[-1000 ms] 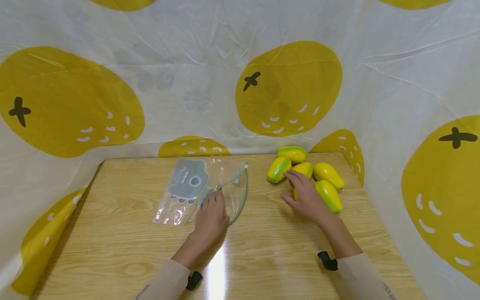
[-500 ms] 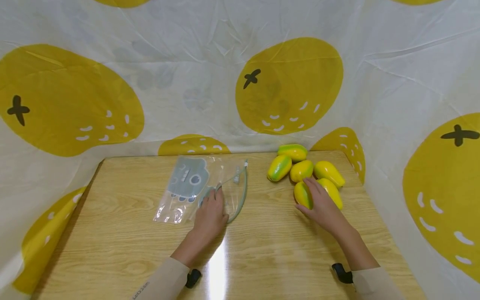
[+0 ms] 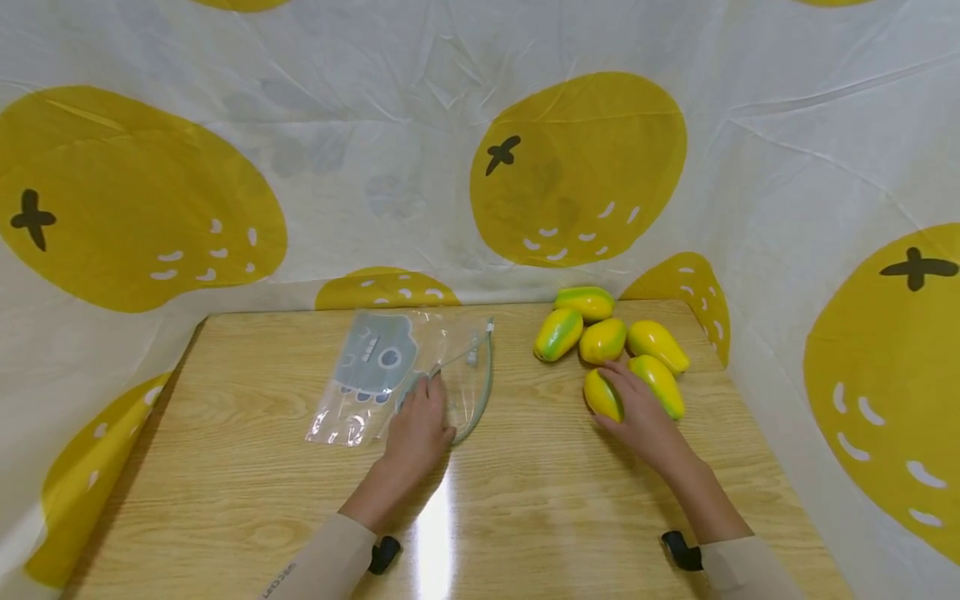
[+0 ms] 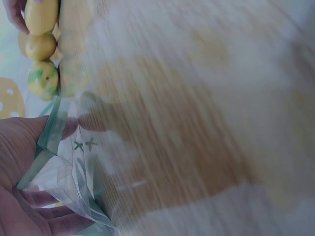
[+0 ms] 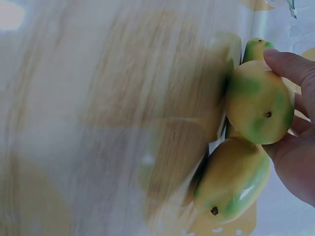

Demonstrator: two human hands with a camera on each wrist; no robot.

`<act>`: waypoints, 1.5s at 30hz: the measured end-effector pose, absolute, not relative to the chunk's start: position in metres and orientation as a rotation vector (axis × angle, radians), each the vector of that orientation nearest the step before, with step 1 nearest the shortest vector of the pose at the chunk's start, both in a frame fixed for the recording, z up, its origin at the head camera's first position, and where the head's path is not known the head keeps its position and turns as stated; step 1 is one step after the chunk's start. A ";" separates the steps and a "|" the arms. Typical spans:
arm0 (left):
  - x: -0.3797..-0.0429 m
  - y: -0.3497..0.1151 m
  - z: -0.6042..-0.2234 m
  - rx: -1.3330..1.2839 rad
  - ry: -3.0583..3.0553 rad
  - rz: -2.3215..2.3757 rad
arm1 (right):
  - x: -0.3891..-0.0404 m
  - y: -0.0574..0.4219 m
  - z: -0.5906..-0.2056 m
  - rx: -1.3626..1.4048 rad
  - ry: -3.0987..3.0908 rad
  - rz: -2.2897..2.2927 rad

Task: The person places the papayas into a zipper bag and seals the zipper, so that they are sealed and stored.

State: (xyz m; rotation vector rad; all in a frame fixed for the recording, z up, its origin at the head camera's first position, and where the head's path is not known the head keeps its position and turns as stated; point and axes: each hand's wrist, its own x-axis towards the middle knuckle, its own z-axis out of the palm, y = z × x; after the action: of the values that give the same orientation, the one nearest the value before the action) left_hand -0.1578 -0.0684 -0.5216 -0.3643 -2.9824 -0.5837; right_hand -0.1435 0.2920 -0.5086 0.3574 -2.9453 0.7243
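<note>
My right hand curls round a yellow papaya with green streaks, at the near side of a group of similar fruit. In the right wrist view the thumb and fingers lie on opposite sides of this papaya, its brown stem spot facing the camera. My left hand holds the mouth of a clear zip bag printed with a grey-blue cartoon figure. The left wrist view shows the bag's green zip edge across the hand, thumb at one side and fingers seen through the plastic.
Several more papayas lie close together at the back right, one papaya right beside my right hand. The wooden table is bordered by a white curtain printed with large yellow fruit.
My right hand has moved right and towards me from over the fruit, and its fingers have closed round the nearest papaya, which has shifted slightly. My left hand stays at the bag.
</note>
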 end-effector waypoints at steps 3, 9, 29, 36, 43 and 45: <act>-0.158 -0.069 -0.520 -0.359 -2.983 -0.584 | -0.145 0.292 -0.509 0.364 -2.949 0.722; -0.158 -0.069 -0.519 -0.358 -2.965 -0.566 | -0.148 0.289 -0.507 0.464 -2.934 0.691; -0.157 -0.072 -0.523 -0.348 -2.961 -0.572 | -0.158 0.277 -0.500 0.378 -2.943 0.957; -0.154 -0.068 -0.525 -0.376 -2.976 -0.572 | -0.160 0.262 -0.496 0.394 -2.968 1.038; -0.158 -0.069 -0.524 -0.401 -2.956 -0.565 | -0.173 0.240 -0.494 0.527 -2.898 1.030; -0.159 -0.069 -0.524 -0.400 -2.946 -0.571 | -0.178 0.234 -0.494 0.545 -2.874 1.029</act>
State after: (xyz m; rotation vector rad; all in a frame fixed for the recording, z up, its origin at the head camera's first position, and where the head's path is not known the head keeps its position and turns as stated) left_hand -0.1586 -0.0686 -0.5236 -0.3999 -2.9464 -0.5714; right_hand -0.1777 0.2339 -0.4937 0.5454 -2.8738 1.0295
